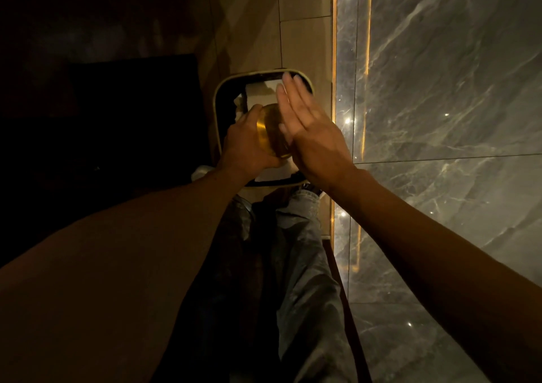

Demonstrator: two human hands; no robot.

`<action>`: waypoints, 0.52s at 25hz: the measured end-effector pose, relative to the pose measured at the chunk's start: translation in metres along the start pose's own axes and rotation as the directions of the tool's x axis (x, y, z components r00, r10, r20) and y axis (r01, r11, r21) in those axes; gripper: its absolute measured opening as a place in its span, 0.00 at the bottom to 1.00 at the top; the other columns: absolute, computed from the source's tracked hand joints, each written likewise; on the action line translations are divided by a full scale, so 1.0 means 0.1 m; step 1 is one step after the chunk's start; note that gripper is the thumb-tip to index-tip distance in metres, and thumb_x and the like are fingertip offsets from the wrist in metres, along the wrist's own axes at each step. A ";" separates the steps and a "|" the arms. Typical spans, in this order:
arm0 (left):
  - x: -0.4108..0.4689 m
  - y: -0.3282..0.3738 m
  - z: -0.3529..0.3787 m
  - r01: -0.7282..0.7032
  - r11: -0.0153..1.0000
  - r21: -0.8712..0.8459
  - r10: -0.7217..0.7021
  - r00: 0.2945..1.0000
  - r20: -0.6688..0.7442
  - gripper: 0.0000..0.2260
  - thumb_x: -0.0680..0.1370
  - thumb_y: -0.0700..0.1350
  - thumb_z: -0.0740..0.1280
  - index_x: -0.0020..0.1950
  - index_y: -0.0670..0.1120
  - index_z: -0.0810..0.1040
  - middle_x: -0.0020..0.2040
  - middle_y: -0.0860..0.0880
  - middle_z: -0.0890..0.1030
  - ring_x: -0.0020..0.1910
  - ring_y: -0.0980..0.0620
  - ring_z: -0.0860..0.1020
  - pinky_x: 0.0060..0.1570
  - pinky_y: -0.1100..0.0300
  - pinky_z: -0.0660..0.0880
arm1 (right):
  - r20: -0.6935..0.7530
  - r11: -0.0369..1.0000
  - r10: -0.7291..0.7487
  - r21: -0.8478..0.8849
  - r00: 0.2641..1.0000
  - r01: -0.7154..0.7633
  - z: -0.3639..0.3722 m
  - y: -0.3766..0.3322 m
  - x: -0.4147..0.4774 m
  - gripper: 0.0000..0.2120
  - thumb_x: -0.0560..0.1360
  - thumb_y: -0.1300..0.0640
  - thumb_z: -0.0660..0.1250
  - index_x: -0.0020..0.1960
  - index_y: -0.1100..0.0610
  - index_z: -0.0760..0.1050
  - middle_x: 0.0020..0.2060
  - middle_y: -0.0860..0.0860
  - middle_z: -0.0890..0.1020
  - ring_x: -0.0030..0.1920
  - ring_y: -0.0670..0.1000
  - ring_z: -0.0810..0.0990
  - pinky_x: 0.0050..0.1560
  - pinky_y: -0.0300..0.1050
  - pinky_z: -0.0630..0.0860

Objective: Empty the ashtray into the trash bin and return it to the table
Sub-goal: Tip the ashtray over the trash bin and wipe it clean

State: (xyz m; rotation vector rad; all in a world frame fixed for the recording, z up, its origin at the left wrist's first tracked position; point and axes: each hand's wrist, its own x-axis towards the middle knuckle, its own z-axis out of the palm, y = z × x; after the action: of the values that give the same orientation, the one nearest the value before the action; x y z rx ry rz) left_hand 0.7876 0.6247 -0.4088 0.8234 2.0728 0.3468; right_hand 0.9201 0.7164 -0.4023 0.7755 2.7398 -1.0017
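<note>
I look straight down at a square trash bin (217, 109) with a pale rim and rounded corners, standing on the floor. White paper (259, 93) lies inside it. My left hand (245, 145) grips a round golden ashtray (268, 130), tipped on its side above the bin's opening. My right hand (311, 130) is flat with its fingers stretched out, right beside the ashtray's base; I cannot tell whether it touches it. The ashtray's inside is hidden from me.
A dark piece of furniture (117, 118) stands left of the bin. To the right runs a grey marble surface (454, 118) with a lit golden strip (334, 45) along its edge. My legs in grey trousers (293, 265) are below the bin.
</note>
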 end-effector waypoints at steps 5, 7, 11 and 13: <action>0.00 0.00 -0.01 0.009 1.000 0.009 -0.009 1.000 0.006 0.45 0.56 0.53 0.82 0.70 0.49 0.70 0.64 0.46 0.79 0.62 0.46 0.78 0.59 0.52 0.76 | 0.090 0.999 -0.041 0.004 0.995 0.041 0.09 0.06 -0.10 0.28 0.80 0.60 0.53 0.78 0.63 0.51 0.78 0.62 0.56 0.79 0.60 0.52 0.78 0.55 0.56; 0.00 0.03 -0.02 -0.014 1.000 0.003 0.014 1.000 -0.009 0.44 0.56 0.52 0.83 0.69 0.48 0.70 0.63 0.45 0.80 0.61 0.45 0.78 0.57 0.53 0.77 | 0.010 1.000 -0.009 0.017 1.000 0.009 0.03 0.03 -0.09 0.27 0.81 0.59 0.53 0.78 0.63 0.51 0.78 0.60 0.55 0.79 0.58 0.51 0.79 0.50 0.49; 0.01 0.05 -0.03 -0.007 1.000 0.021 0.007 1.000 0.011 0.47 0.57 0.51 0.83 0.72 0.46 0.69 0.66 0.43 0.78 0.64 0.43 0.77 0.60 0.51 0.75 | 0.207 0.996 -0.082 -0.018 0.975 0.087 0.09 0.07 -0.13 0.27 0.81 0.59 0.52 0.78 0.63 0.51 0.78 0.62 0.57 0.79 0.62 0.53 0.76 0.58 0.60; 0.01 0.03 -0.02 0.005 1.000 0.013 -0.005 1.000 0.004 0.46 0.57 0.51 0.83 0.72 0.46 0.69 0.66 0.44 0.78 0.63 0.43 0.77 0.59 0.53 0.76 | 0.089 0.999 -0.053 -0.001 0.995 0.054 0.01 0.00 -0.05 0.27 0.80 0.60 0.51 0.78 0.64 0.52 0.78 0.62 0.58 0.79 0.61 0.54 0.77 0.55 0.57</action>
State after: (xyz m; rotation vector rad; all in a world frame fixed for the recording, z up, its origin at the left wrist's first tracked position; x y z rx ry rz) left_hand 0.7869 0.6278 -0.4062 0.8258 2.0755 0.3294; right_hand 0.9245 0.7137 -0.4021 0.6439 2.6991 -1.0157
